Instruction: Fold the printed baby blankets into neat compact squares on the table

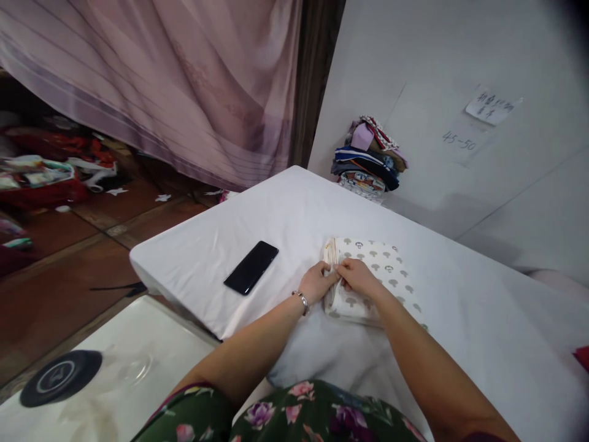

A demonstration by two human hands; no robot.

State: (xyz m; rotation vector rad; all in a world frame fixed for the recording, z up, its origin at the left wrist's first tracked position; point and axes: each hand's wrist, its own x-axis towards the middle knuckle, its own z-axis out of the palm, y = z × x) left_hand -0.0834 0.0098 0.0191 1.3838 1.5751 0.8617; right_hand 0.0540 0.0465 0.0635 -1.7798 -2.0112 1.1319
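A folded white cloth (375, 267) with a grey mushroom print lies on the white-covered table (285, 209) before me. My left hand (317, 281), with a silver bracelet at the wrist, pinches the cloth's left edge. Close against it, my right hand (358, 276) also has thumb and fingers closed on that edge, its forearm crossing over the printed side. Several layers show along the left side of the cloth. The exact spot held between the fingertips is too small to make out.
A black phone (251, 267) lies left of my hands. Folded clothes (368, 156) are stacked at the table's far edge by the white wall (427, 67). A pink curtain (221, 92) hangs behind. Lower left, a dark round object (61, 377) sits on a white surface (151, 344).
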